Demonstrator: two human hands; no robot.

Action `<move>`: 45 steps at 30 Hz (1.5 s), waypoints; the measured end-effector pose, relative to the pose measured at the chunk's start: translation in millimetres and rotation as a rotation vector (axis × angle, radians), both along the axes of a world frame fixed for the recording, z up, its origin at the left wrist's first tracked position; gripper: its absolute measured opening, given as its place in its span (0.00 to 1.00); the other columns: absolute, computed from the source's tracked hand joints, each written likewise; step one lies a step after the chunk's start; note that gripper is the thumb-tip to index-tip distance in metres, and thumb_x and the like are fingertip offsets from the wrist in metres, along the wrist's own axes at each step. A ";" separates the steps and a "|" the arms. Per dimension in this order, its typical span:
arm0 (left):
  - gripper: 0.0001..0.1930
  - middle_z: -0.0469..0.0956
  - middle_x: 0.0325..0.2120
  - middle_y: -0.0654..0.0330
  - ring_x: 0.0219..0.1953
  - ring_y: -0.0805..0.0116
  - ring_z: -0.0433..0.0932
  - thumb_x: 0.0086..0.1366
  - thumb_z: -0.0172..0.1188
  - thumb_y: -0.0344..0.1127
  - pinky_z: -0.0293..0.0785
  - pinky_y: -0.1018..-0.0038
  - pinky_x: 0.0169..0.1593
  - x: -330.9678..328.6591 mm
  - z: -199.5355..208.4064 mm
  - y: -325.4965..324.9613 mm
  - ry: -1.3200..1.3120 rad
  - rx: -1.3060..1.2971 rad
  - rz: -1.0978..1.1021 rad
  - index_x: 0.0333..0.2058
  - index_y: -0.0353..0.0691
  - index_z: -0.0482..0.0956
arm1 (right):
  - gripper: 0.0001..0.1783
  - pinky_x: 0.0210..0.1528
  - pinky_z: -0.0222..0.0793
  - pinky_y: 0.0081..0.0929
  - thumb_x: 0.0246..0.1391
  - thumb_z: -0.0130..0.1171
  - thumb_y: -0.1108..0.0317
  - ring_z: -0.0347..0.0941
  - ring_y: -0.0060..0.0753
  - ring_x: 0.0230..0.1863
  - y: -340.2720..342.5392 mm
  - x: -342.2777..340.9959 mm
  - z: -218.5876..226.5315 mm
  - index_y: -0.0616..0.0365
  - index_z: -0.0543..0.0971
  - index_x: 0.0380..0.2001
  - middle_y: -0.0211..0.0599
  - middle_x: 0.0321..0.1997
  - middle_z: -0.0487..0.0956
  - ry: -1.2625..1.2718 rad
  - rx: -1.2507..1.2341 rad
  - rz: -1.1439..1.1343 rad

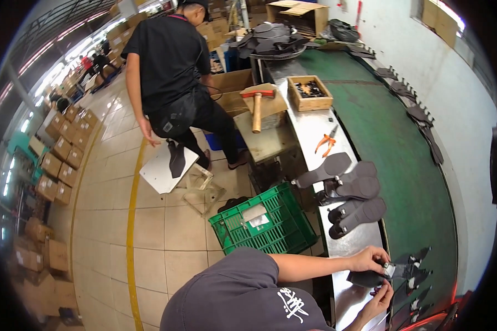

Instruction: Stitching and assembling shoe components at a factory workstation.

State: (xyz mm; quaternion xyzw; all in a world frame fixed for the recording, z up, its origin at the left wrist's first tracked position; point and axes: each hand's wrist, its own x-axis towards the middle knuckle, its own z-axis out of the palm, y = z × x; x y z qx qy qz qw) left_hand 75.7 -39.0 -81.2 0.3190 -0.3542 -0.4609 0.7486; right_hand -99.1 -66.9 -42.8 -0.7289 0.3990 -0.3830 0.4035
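At the lower right, over the metal edge of the workbench (352, 309), both hands are at one dark shoe piece (364, 278) with a pale, shiny part at its end. My left hand (368, 259) is closed on it from the far side, fingertips at the pale part. My right hand (376, 303) is closed in a pinch at its near edge; a small dark purplish bit shows at those fingertips, too small to name. Several dark shoes lie sole up just beyond my left hand, among them a dark sole (364, 215). More dark shoe pieces (417, 276) lie on the green belt.
A green plastic crate (270, 220) stands left of the bench. Orange-handled pliers (327, 142) and a wooden box (310, 102) lie farther along it. A hammer (257, 113) rests on a side stand. A co-worker in black (168, 60) stands beyond, near a white board (159, 168) on a stool.
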 end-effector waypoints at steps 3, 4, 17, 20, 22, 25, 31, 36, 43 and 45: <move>0.16 0.78 0.32 0.64 0.33 0.79 0.75 0.48 0.68 0.25 0.72 0.79 0.37 -1.7 -4.9 -4.4 0.046 -0.023 0.074 0.37 0.35 0.76 | 0.16 0.26 0.58 0.14 0.65 0.47 0.59 0.62 0.13 0.25 -22.4 2.2 -23.6 0.59 0.77 0.38 0.23 0.28 0.72 -0.138 0.115 -0.050; 0.14 0.79 0.29 0.64 0.32 0.80 0.75 0.48 0.68 0.24 0.71 0.80 0.36 0.7 1.0 -1.8 0.035 0.029 0.043 0.36 0.36 0.77 | 0.16 0.26 0.57 0.15 0.65 0.47 0.58 0.62 0.13 0.25 -34.6 -4.0 -36.4 0.58 0.77 0.38 0.23 0.27 0.71 -0.192 0.190 -0.094; 0.14 0.77 0.27 0.67 0.29 0.82 0.72 0.46 0.69 0.26 0.67 0.83 0.34 9.1 19.1 7.4 0.158 0.108 -0.037 0.35 0.37 0.79 | 0.34 0.54 0.66 0.40 0.61 0.47 0.44 0.72 0.43 0.49 -65.4 8.6 -43.9 0.69 0.70 0.52 0.53 0.50 0.73 -0.460 0.515 -0.292; 0.15 0.77 0.27 0.67 0.29 0.82 0.72 0.46 0.69 0.26 0.67 0.83 0.35 8.7 17.8 7.2 0.141 0.112 -0.053 0.35 0.37 0.79 | 0.34 0.52 0.69 0.40 0.62 0.45 0.44 0.73 0.46 0.47 -56.5 20.5 -37.5 0.69 0.69 0.52 0.51 0.49 0.74 -0.484 0.475 -0.326; 0.15 0.77 0.27 0.67 0.29 0.81 0.72 0.46 0.69 0.26 0.68 0.83 0.35 6.4 18.2 5.8 0.124 0.091 -0.051 0.35 0.36 0.79 | 0.34 0.51 0.69 0.40 0.63 0.44 0.44 0.73 0.46 0.47 -47.1 26.2 -31.9 0.69 0.69 0.52 0.50 0.49 0.74 -0.510 0.469 -0.237; 0.15 0.77 0.30 0.67 0.31 0.81 0.72 0.47 0.69 0.26 0.68 0.82 0.37 9.5 16.2 6.3 0.074 0.096 -0.064 0.36 0.36 0.78 | 0.35 0.51 0.69 0.40 0.62 0.43 0.43 0.72 0.47 0.47 -27.5 45.8 -1.0 0.69 0.69 0.53 0.50 0.50 0.73 -0.546 0.544 -0.093; 0.12 0.75 0.39 0.62 0.37 0.78 0.71 0.47 0.69 0.27 0.67 0.80 0.43 8.6 2.7 -1.3 0.018 0.063 -0.063 0.31 0.36 0.77 | 0.40 0.53 0.68 0.41 0.59 0.45 0.37 0.72 0.49 0.48 -79.6 42.2 -61.5 0.69 0.68 0.53 0.51 0.53 0.72 -0.699 0.189 0.750; 0.16 0.75 0.27 0.67 0.30 0.80 0.72 0.45 0.70 0.27 0.69 0.81 0.37 0.2 -0.1 -6.3 -0.016 0.035 0.023 0.35 0.37 0.77 | 0.37 0.50 0.69 0.38 0.59 0.44 0.38 0.72 0.45 0.45 -86.1 61.0 -77.3 0.67 0.69 0.50 0.48 0.49 0.73 -0.671 0.280 0.694; 0.13 0.75 0.36 0.64 0.36 0.78 0.73 0.46 0.68 0.26 0.69 0.79 0.43 4.2 8.1 0.5 0.030 0.032 -0.075 0.32 0.36 0.76 | 0.33 0.46 0.69 0.34 0.60 0.44 0.40 0.73 0.40 0.41 -96.5 117.1 -93.8 0.65 0.71 0.46 0.44 0.44 0.74 -0.711 0.361 0.578; 0.13 0.75 0.37 0.64 0.37 0.79 0.72 0.46 0.68 0.26 0.69 0.79 0.43 6.2 5.5 -1.6 0.000 0.028 -0.061 0.32 0.36 0.76 | 0.32 0.45 0.70 0.33 0.60 0.44 0.41 0.73 0.39 0.40 -101.4 124.0 -94.0 0.65 0.72 0.45 0.43 0.43 0.74 -0.698 0.395 0.557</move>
